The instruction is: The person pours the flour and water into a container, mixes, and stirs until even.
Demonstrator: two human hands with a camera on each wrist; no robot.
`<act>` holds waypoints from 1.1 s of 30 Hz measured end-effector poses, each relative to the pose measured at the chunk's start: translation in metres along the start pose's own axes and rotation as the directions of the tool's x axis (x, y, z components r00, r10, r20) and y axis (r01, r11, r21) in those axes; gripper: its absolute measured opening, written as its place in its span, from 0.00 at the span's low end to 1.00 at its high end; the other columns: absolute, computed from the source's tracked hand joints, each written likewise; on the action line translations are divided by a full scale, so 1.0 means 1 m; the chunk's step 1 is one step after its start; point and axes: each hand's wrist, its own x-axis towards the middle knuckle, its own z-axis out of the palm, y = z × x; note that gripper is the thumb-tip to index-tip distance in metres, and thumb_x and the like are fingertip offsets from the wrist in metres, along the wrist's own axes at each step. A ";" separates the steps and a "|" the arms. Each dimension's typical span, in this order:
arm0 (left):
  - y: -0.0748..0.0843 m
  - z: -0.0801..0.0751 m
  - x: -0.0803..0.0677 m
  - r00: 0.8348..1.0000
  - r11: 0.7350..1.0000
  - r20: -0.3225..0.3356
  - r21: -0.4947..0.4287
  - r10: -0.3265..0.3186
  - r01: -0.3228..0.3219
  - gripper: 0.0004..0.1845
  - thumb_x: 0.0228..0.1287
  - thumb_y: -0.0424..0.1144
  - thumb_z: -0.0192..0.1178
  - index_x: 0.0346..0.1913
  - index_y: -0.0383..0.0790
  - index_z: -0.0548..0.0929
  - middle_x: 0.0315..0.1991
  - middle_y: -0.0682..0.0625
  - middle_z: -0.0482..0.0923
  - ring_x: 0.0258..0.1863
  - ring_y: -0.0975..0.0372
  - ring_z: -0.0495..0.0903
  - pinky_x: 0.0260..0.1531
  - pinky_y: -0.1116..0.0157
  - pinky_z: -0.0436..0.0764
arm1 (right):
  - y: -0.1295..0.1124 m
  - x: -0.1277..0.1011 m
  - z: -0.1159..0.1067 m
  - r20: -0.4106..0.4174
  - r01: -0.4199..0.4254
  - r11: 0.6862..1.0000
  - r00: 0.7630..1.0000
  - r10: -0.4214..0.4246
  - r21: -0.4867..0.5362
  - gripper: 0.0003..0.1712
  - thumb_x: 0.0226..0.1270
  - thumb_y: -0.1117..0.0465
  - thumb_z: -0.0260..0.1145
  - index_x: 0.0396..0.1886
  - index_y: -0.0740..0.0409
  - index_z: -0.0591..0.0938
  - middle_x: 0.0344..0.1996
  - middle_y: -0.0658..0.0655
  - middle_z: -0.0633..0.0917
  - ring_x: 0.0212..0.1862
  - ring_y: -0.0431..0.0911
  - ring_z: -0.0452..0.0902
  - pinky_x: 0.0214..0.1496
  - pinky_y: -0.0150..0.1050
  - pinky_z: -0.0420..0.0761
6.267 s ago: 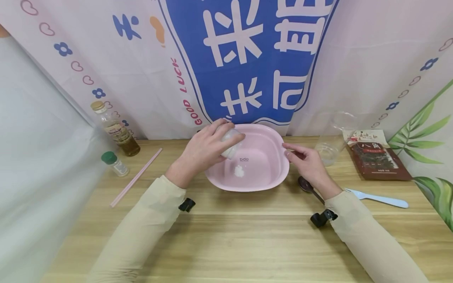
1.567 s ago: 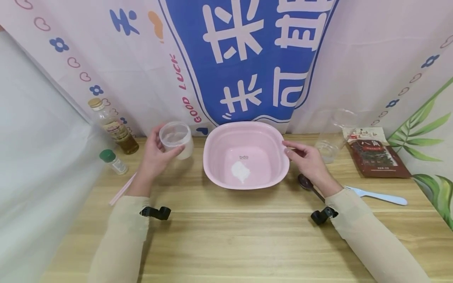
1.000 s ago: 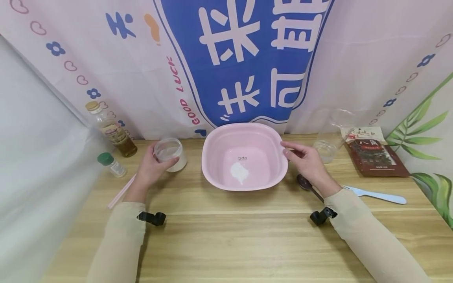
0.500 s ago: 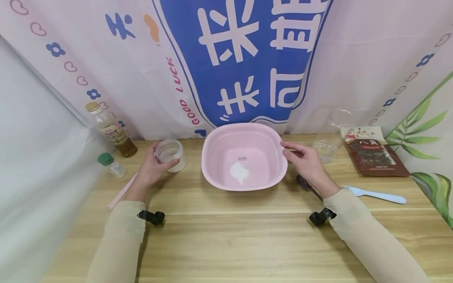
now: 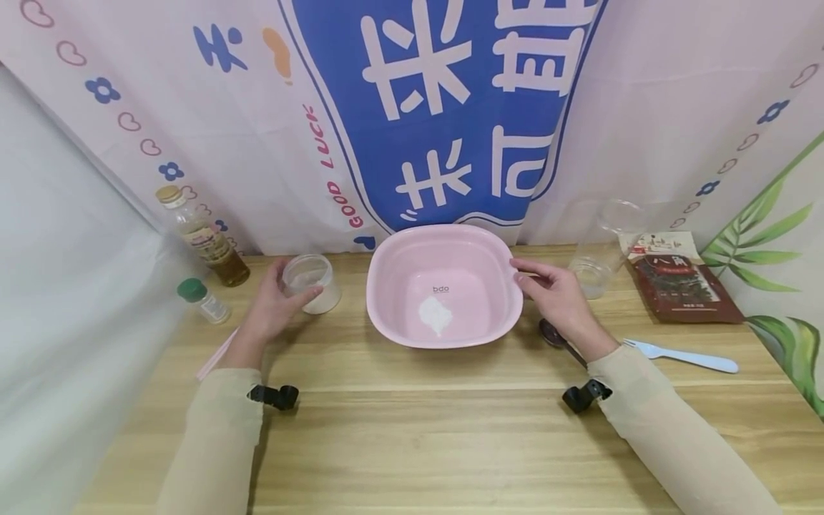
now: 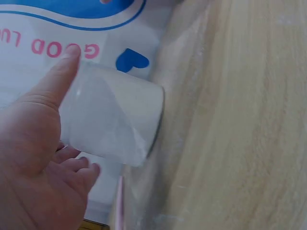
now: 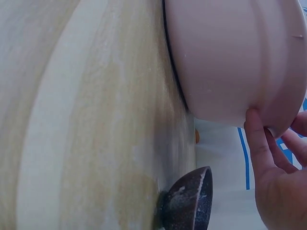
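Observation:
On the table at centre stands a pink basin (image 5: 479,315), with a patch of white powder (image 5: 435,313) on its bottom. My right hand (image 5: 560,304) pinches the basin's right rim; in the right wrist view, fingers touch its outer wall. Left of the basin, a clear jar (image 5: 322,295) stands upright, and the left wrist view shows white powder inside it. My left hand (image 5: 273,307) lies loosely around the jar's left side. Its thumb is straight along the near side, and some fingers (image 6: 88,175) hang apart from the jar.
At left are an oil bottle (image 5: 215,247), a green-capped shaker (image 5: 209,304) and pink chopsticks (image 5: 217,354) partly under my forearm. At right are a dark spoon (image 5: 552,332), a light blue fork (image 5: 692,357), a tall clear container (image 5: 595,268) and a brown spice packet (image 5: 685,286).
My left hand has moved from over the basin to the left and set the jar down on the table. The powder patch has grown. Lately the left hand has eased slightly off the jar.

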 end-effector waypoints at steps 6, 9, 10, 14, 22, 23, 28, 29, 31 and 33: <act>0.014 -0.008 -0.008 0.986 0.993 -0.151 -0.090 0.066 -0.080 0.49 0.79 0.54 0.64 0.88 0.37 0.49 0.88 0.41 0.50 0.88 0.45 0.50 0.87 0.46 0.55 | -0.001 -0.001 -0.001 -0.019 0.016 0.998 1.000 -0.017 -0.068 0.22 0.82 0.64 0.64 0.69 0.70 0.81 0.68 0.73 0.82 0.45 0.21 0.83 0.50 0.22 0.87; 0.022 -0.010 -0.012 0.972 0.985 -0.208 -0.102 0.113 -0.136 0.41 0.80 0.50 0.62 0.85 0.36 0.59 0.86 0.41 0.60 0.86 0.48 0.57 0.86 0.50 0.60 | -0.001 -0.001 -0.002 -0.026 0.023 0.994 0.999 -0.026 -0.106 0.22 0.82 0.63 0.64 0.69 0.69 0.82 0.68 0.72 0.82 0.45 0.20 0.82 0.50 0.20 0.86; 0.025 -0.011 -0.014 0.969 0.983 -0.215 -0.109 0.122 -0.148 0.39 0.81 0.49 0.62 0.84 0.36 0.61 0.84 0.41 0.62 0.86 0.48 0.59 0.86 0.52 0.61 | -0.001 -0.001 -0.002 -0.027 0.024 0.993 0.999 -0.027 -0.114 0.22 0.82 0.62 0.64 0.69 0.68 0.82 0.68 0.71 0.83 0.45 0.20 0.82 0.51 0.19 0.85; 0.038 -0.011 -0.020 0.963 0.979 -0.217 -0.090 0.162 -0.185 0.32 0.82 0.47 0.61 0.80 0.38 0.71 0.79 0.43 0.73 0.80 0.50 0.71 0.79 0.64 0.73 | -0.001 -0.001 -0.003 -0.029 0.023 0.992 0.999 -0.027 -0.126 0.22 0.82 0.62 0.65 0.69 0.68 0.83 0.67 0.71 0.83 0.44 0.20 0.82 0.50 0.19 0.85; 0.058 -0.001 -0.023 0.949 0.954 -0.148 -0.070 0.279 -0.291 0.22 0.85 0.44 0.57 0.69 0.33 0.81 0.65 0.36 0.85 0.51 0.74 0.85 0.54 0.82 0.82 | -0.004 -0.003 -0.003 -0.031 0.024 0.991 0.999 -0.029 -0.130 0.22 0.82 0.62 0.65 0.69 0.67 0.83 0.66 0.72 0.84 0.44 0.21 0.82 0.50 0.19 0.84; 0.060 0.001 -0.022 0.948 0.949 -0.131 -0.088 0.292 -0.304 0.21 0.84 0.42 0.58 0.69 0.32 0.81 0.63 0.34 0.85 0.49 0.74 0.86 0.53 0.81 0.83 | -0.004 -0.003 -0.003 -0.031 0.020 0.991 0.999 -0.024 -0.131 0.22 0.82 0.62 0.65 0.69 0.67 0.83 0.66 0.71 0.84 0.44 0.21 0.82 0.50 0.18 0.84; 0.065 0.018 -0.017 0.940 0.934 -0.036 -0.111 0.338 -0.340 0.19 0.85 0.38 0.55 0.67 0.28 0.81 0.53 0.30 0.87 0.44 0.66 0.89 0.49 0.72 0.90 | -0.004 -0.003 -0.003 -0.027 0.010 0.993 1.000 -0.013 -0.119 0.22 0.82 0.61 0.65 0.69 0.66 0.83 0.67 0.71 0.83 0.45 0.22 0.82 0.51 0.19 0.84; 0.066 0.021 -0.016 0.938 0.933 -0.016 -0.106 0.345 -0.345 0.18 0.85 0.36 0.55 0.66 0.28 0.81 0.51 0.29 0.87 0.44 0.62 0.90 0.47 0.70 0.91 | -0.004 -0.003 -0.003 -0.027 0.012 0.993 1.000 -0.015 -0.116 0.22 0.82 0.61 0.65 0.69 0.66 0.83 0.67 0.71 0.83 0.45 0.22 0.82 0.51 0.19 0.84; 0.068 0.028 -0.015 0.939 0.938 0.036 -0.079 0.341 -0.337 0.18 0.85 0.36 0.54 0.67 0.27 0.80 0.50 0.30 0.87 0.44 0.55 0.90 0.45 0.70 0.91 | -0.004 -0.002 -0.002 -0.024 0.015 0.994 1.000 -0.017 -0.108 0.22 0.83 0.62 0.64 0.69 0.67 0.82 0.67 0.71 0.83 0.45 0.22 0.83 0.51 0.19 0.85; 0.070 0.034 -0.014 0.940 0.944 0.090 -0.052 0.330 -0.327 0.19 0.85 0.35 0.54 0.68 0.27 0.78 0.50 0.30 0.87 0.45 0.48 0.90 0.45 0.70 0.91 | -0.003 -0.001 -0.001 -0.021 0.014 0.994 1.000 -0.016 -0.108 0.22 0.83 0.63 0.64 0.69 0.67 0.82 0.68 0.71 0.83 0.45 0.22 0.83 0.51 0.20 0.85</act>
